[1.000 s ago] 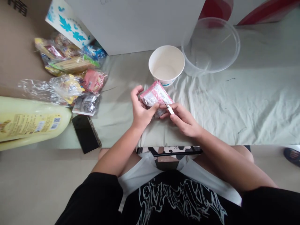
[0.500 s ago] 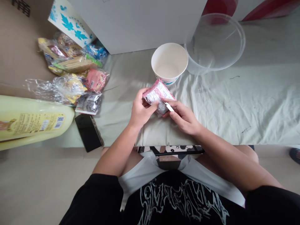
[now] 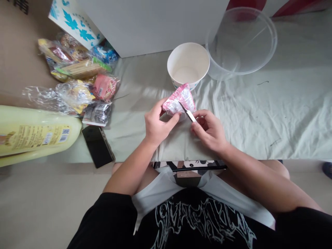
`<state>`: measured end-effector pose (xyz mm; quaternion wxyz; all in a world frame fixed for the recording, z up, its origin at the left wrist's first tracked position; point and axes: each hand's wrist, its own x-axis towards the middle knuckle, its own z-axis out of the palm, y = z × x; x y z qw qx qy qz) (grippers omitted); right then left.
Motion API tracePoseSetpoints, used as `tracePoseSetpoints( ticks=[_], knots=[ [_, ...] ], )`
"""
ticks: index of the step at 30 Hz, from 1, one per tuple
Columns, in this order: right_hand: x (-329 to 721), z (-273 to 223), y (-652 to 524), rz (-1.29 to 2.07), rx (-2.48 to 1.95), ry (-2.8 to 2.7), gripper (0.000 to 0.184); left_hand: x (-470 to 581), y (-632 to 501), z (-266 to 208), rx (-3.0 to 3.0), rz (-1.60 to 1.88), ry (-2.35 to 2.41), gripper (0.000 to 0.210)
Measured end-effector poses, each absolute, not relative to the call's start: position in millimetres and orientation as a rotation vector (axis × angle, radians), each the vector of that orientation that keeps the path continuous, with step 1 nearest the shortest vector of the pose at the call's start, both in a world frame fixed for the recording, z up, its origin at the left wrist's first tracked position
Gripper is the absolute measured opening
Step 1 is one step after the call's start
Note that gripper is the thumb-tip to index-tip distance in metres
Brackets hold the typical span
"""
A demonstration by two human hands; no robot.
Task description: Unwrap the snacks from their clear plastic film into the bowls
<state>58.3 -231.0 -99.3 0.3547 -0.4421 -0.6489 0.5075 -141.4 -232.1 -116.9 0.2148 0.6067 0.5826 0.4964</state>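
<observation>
My left hand (image 3: 160, 122) is closed on a pink and clear plastic-wrapped packet (image 3: 183, 98), thumb on the near side and fingers behind it. The packet is tilted up just in front of a white paper tub (image 3: 188, 65) with a blue pattern. In my right hand (image 3: 209, 129) is a small white-handled knife (image 3: 190, 115), pinched between thumb and fingers. Its dark blade points up and left across the packet's face; whether the tip touches the wrap I cannot tell.
A large clear plastic tub (image 3: 243, 45) stands right of the paper tub. To the left are several wrapped snack packets (image 3: 80, 69), a phone (image 3: 98, 147) at the table edge and a yellow jug (image 3: 38, 135). A white box (image 3: 150, 27) stands behind.
The packet has turned in my left hand, its pink edge now facing up. My right hand has drawn back from it slightly, and the knife's blade shows clearly.
</observation>
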Motion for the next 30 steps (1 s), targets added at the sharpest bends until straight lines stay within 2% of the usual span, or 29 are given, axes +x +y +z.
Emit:
tracePoseSetpoints(
  ticks=[5, 13, 24, 26, 30],
  knots=[
    [57, -99, -225, 1.312, -1.181, -1.699, 0.022, -142, -232, -117, 1.713, 1.344, 1.638, 0.047],
    [63, -100, -226, 1.272, -1.223, -1.817, 0.015, -145, -224, -117, 1.344, 1.525, 1.548, 0.057],
    [76, -100, -226, 1.208, -1.220, -1.971, 0.016, -173, -211, -126, 1.140, 1.613, 1.598, 0.056],
    [86, -101, -222, 1.093, -1.257, -2.022, 0.015, -176, -211, -123, 1.055, 1.626, 1.584, 0.058],
    [112, -104, -206, 0.485, -1.413, -2.095, 0.015, -165, -220, -122, 0.908, 1.613, 1.520, 0.062]
  ],
)
